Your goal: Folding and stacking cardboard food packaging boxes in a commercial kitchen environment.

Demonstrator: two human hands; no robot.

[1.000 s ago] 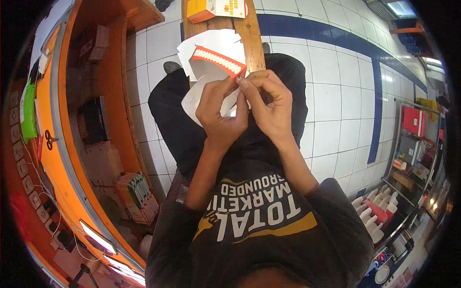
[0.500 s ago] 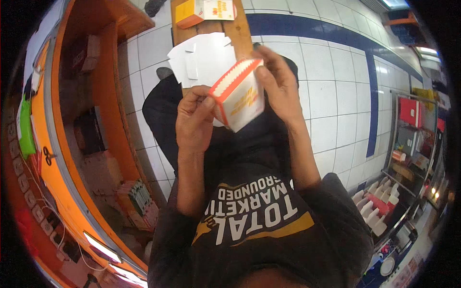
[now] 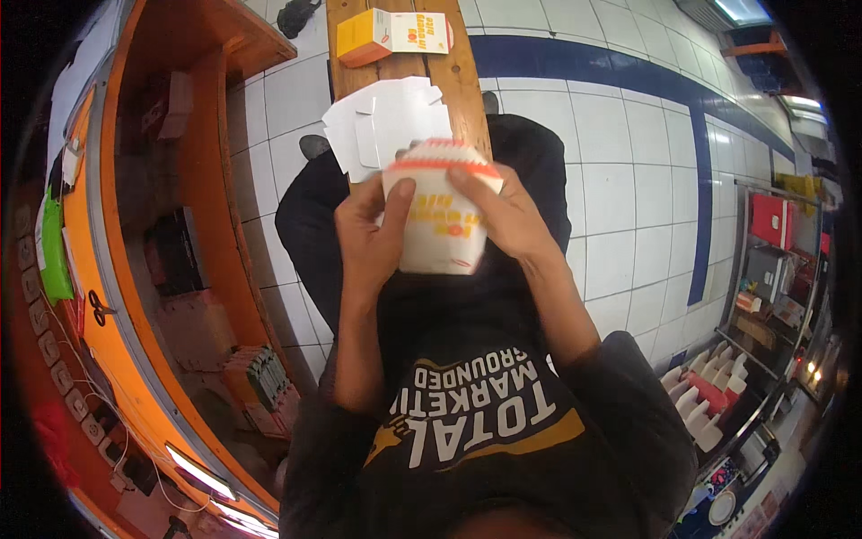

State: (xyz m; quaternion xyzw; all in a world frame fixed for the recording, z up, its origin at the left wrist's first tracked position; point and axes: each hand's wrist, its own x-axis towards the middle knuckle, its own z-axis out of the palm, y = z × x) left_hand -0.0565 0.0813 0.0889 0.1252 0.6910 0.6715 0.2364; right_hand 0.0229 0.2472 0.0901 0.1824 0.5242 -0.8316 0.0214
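A white cardboard food box (image 3: pixel 440 235) with a red edge and yellow-orange print is held in front of my lap, slightly blurred. My left hand (image 3: pixel 370 225) grips its left side, thumb on the printed face. On the opposite side my right hand (image 3: pixel 505 214) clasps it, its thumb near the red zigzag edge. The other fingers of both hands are partly hidden behind the box. Just beyond, flat white carton blanks (image 3: pixel 395 121) lie on a wooden bench (image 3: pixel 460 79), partly covered by the box and my left hand.
An orange and white box (image 3: pixel 366 38) rests at the bench's far end. To the left stands an orange counter (image 3: pixel 135 382) with scissors (image 3: pixel 99 309) on it, and shelving below. At right, a metal rack (image 3: pixel 729 269) holds boxes, with white cartons (image 3: pixel 705 395) nearby.
The box has turned from a tilt to nearly upright, its printed face toward me. My right hand has come down and closed on its right side; my left thumb now lies on its face.
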